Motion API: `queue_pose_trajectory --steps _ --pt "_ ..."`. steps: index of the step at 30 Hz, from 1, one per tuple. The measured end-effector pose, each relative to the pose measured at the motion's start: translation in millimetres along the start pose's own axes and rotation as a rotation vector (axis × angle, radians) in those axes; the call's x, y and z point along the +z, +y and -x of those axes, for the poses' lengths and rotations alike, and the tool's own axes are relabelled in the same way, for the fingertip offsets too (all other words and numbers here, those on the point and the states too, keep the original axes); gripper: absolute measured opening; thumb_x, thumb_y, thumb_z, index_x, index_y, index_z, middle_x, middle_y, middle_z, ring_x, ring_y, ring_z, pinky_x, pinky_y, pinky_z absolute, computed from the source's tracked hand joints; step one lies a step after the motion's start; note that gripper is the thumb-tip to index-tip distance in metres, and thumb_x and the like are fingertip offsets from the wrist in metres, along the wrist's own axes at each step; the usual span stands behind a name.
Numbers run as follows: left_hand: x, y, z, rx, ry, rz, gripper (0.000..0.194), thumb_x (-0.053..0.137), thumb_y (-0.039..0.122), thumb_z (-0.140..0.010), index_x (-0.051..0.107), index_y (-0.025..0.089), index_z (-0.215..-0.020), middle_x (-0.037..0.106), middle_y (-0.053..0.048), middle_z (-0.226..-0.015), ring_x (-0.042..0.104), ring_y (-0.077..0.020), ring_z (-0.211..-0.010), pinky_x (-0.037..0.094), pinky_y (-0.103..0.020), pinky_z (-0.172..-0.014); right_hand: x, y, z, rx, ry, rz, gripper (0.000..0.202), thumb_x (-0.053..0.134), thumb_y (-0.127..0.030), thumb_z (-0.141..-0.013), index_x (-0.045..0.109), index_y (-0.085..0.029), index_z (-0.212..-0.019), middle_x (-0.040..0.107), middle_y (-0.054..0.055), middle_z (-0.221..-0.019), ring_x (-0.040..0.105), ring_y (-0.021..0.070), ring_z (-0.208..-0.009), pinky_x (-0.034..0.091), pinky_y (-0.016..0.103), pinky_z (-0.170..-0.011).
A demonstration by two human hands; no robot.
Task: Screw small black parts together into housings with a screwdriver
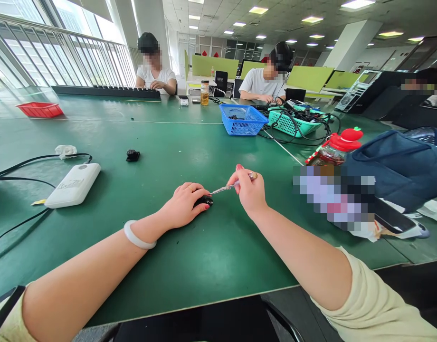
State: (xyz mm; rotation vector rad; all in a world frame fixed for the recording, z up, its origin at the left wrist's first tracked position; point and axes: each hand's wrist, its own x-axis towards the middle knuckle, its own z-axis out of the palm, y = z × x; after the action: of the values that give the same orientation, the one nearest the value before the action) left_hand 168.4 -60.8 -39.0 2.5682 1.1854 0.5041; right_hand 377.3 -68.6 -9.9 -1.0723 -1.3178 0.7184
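Observation:
Resting on the green table, my left hand is closed over a small black object and pins it there. Most of that object is under my fingers, so its kind is unclear. My right hand pinches a slim screwdriver with a clear, shiny handle. The tool slants down to the left, and its tip meets or nearly meets the upper edge of the black object. A separate black piece lies farther off to the left.
Left of my hands lies a white power bank with black cables. Blue and green baskets, a red-lidded bottle, a dark blue bag and a red tray surround the work area. Two people sit across.

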Motion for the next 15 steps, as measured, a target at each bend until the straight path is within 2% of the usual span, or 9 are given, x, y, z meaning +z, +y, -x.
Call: queue_pose_trajectory --steps 5,8,11,15 --pt "1.4 0 0 -0.007 0.014 -0.004 0.034 0.042 0.043 -0.099 0.069 0.029 -0.114 0.062 -0.007 -0.12 0.051 -0.0283 -0.12 0.04 -0.051 -0.108 -2 -3 -1 0.015 0.045 -0.052 0.053 0.052 -0.051 -0.089 0.059 -0.02 -0.045 0.034 -0.003 -0.04 0.036 0.0108 -0.042 0.031 0.028 -0.046" --pt "0.0 -6 3 -0.061 0.045 -0.036 0.034 0.042 0.045 -0.098 0.068 0.029 -0.112 0.063 -0.007 -0.119 0.051 -0.029 -0.12 0.04 -0.051 -0.108 -2 -2 -1 0.019 0.063 -0.054 0.053 0.053 -0.052 -0.089 0.06 -0.021 -0.046 0.035 -0.003 -0.04 0.036 0.0112 -0.043 0.031 0.028 -0.046" --pt "-5.1 -22 5 -0.164 0.086 -0.089 0.034 0.042 0.044 -0.097 0.067 0.029 -0.113 0.063 -0.008 -0.12 0.05 -0.03 -0.121 0.04 -0.05 -0.108 -2 2 -3 0.044 0.055 -0.048 0.053 0.052 -0.052 -0.089 0.06 -0.021 -0.047 0.035 -0.003 -0.041 0.037 0.0111 -0.043 0.031 0.028 -0.046" --pt "-20.2 -63 9 -0.334 0.126 -0.194 0.039 0.039 0.043 -0.095 0.068 0.026 -0.115 0.065 -0.01 -0.121 0.052 -0.0299 -0.122 0.037 -0.05 -0.11 -1 5 -4 0.069 -0.001 -0.035 0.053 0.051 -0.054 -0.089 0.06 -0.021 -0.048 0.035 -0.004 -0.041 0.037 0.0107 -0.043 0.036 0.028 -0.051"
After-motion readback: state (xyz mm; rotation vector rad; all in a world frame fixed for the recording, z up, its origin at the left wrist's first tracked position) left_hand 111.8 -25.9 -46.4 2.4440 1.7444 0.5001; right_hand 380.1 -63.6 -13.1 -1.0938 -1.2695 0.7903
